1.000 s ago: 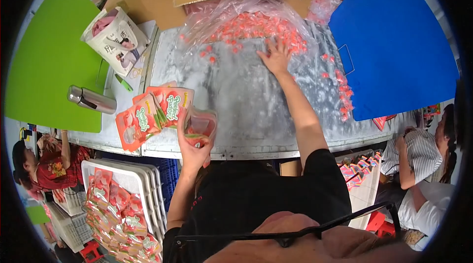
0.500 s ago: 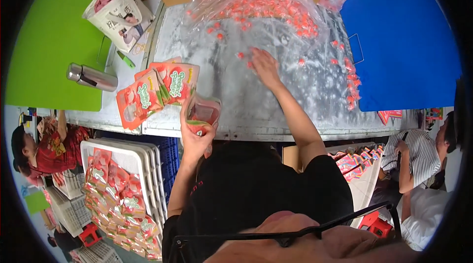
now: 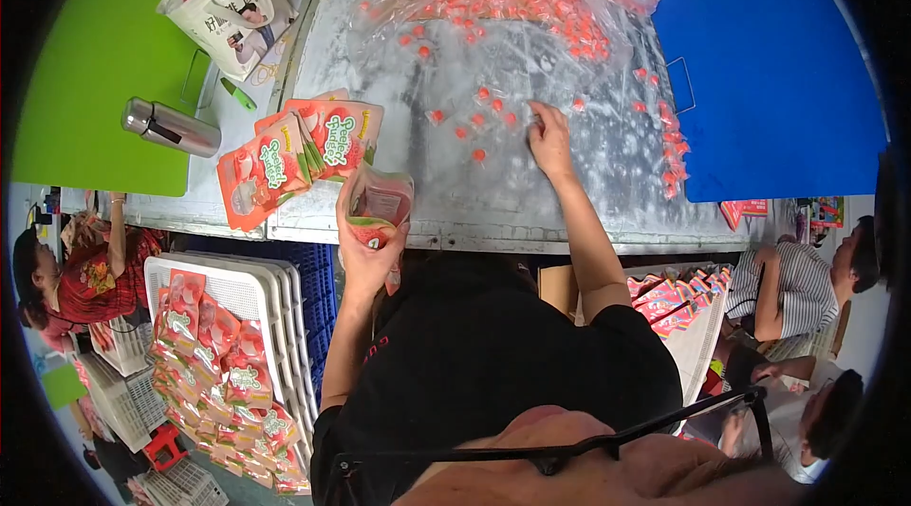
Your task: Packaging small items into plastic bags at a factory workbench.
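My left hand [image 3: 370, 264] is closed round a red pouch [image 3: 384, 185], its mouth gaping upward at the table's near edge. My right hand [image 3: 550, 141] is above the metal table, fingers bent but apart, with nothing visible between them. Just left of it lie several small red wrapped candies [image 3: 482, 93]. Beside the left hand, flat red printed pouches [image 3: 266, 174] overlap in a fanned pile. Farther back, a large clear plastic bag [image 3: 512, 3] spills many more of the candies.
A steel flask [image 3: 171, 125], green-handled knife [image 3: 239, 94] and white bag [image 3: 228, 18] are at left. Green [image 3: 90, 79] and blue [image 3: 769, 70] panels flank the table. Filled pouches lie on stacked white trays [image 3: 294, 345] at lower left. Other people work on both sides.
My right hand has moved right and slightly nearer, uncovering several loose candies on the table. My left hand still holds the pouch. The view has shifted slightly.
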A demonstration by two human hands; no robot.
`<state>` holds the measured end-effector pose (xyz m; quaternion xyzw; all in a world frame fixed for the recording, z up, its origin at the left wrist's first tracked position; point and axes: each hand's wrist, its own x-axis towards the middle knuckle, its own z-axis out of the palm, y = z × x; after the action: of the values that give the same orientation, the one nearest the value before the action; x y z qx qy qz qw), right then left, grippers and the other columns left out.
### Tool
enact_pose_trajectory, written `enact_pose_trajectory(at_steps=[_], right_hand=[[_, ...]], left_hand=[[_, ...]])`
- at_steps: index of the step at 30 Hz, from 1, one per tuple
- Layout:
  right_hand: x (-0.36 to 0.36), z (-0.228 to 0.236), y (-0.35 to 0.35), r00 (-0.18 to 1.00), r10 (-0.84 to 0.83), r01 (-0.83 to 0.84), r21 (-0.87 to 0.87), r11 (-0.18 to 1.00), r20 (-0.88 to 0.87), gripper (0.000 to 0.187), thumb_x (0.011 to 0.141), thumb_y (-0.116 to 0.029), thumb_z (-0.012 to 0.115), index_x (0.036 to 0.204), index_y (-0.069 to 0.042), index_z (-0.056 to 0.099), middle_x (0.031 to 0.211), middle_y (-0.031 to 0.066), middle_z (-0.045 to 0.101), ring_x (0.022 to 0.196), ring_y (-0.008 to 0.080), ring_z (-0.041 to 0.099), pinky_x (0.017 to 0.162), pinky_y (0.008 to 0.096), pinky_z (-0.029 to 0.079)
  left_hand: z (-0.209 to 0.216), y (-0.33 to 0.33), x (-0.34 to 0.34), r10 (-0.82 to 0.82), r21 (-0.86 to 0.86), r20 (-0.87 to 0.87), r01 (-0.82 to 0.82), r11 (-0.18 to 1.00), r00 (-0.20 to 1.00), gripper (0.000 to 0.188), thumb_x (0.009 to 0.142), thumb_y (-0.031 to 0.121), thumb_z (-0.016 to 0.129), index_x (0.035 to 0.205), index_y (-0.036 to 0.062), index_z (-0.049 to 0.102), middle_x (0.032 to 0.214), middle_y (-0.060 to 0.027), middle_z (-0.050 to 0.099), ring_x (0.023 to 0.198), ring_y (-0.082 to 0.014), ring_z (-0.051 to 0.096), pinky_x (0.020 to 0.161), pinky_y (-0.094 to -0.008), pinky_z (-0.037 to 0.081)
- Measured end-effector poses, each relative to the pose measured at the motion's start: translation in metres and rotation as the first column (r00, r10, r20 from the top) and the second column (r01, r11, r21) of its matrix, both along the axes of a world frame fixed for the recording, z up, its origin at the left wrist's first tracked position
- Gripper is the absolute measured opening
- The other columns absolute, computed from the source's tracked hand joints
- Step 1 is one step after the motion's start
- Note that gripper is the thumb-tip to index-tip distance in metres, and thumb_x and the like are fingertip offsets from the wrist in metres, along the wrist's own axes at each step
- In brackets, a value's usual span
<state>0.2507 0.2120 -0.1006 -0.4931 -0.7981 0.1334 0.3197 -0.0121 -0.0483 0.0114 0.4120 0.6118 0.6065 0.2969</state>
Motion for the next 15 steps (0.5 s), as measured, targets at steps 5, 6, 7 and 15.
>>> enact_pose_trajectory(at_steps=[5, 6, 7, 15], right_hand=[[0.012, 0.004, 0.003, 0.954, -0.244, 0.233, 0.078, 0.969, 0.174, 0.043, 0.081, -0.005, 0.061, 0.124, -0.011, 0.063, 0.129, 0.0115, 0.057, 0.124, 0.0333, 0.048, 0.109, 0.0461, 0.033], [0.008, 0.009, 0.003, 0.954, -0.243, 0.233, 0.078, 0.969, 0.174, 0.043, 0.081, -0.005, 0.061, 0.124, -0.011, 0.063, 0.129, 0.0115, 0.057, 0.124, 0.0333, 0.048, 0.109, 0.0461, 0.033], [0.001, 0.012, 0.004, 0.967, -0.202, 0.173, 0.186, 0.967, 0.152, 0.042, 0.081, -0.006, 0.061, 0.123, -0.010, 0.063, 0.130, 0.0114, 0.057, 0.124, 0.0337, 0.048, 0.108, 0.0450, 0.035], [-0.059, 0.016, 0.027, 0.954, 0.273, -0.281, -0.050, 0.958, -0.125, 0.041, 0.092, -0.018, 0.053, 0.132, -0.011, 0.059, 0.145, 0.0133, 0.048, 0.139, 0.0346, 0.038, 0.116, 0.0417, 0.028]], left_hand=[[0.004, 0.000, -0.002, 0.005, -0.014, 0.008, -0.005, 1.000, 1.000, 0.090, 0.068, -0.008, 0.074, 0.147, 0.0005, 0.030, 0.143, -0.0158, 0.042, 0.131, -0.0246, 0.045, 0.110, -0.0376, 0.037], [0.001, 0.000, -0.002, 0.004, -0.007, 0.013, -0.004, 1.000, 1.000, 0.090, 0.068, -0.009, 0.073, 0.147, 0.0006, 0.030, 0.142, -0.0156, 0.043, 0.131, -0.0246, 0.045, 0.110, -0.0376, 0.037], [-0.001, -0.001, -0.003, 0.004, -0.002, 0.017, -0.004, 1.000, 1.000, 0.090, 0.068, -0.009, 0.073, 0.147, 0.0006, 0.030, 0.142, -0.0155, 0.043, 0.131, -0.0246, 0.045, 0.110, -0.0376, 0.037], [0.000, -0.001, 0.000, -0.009, 0.013, 0.016, 0.008, 1.000, 1.000, 0.089, 0.068, -0.010, 0.072, 0.147, 0.0001, 0.030, 0.142, -0.0151, 0.043, 0.131, -0.0249, 0.045, 0.110, -0.0382, 0.037]])
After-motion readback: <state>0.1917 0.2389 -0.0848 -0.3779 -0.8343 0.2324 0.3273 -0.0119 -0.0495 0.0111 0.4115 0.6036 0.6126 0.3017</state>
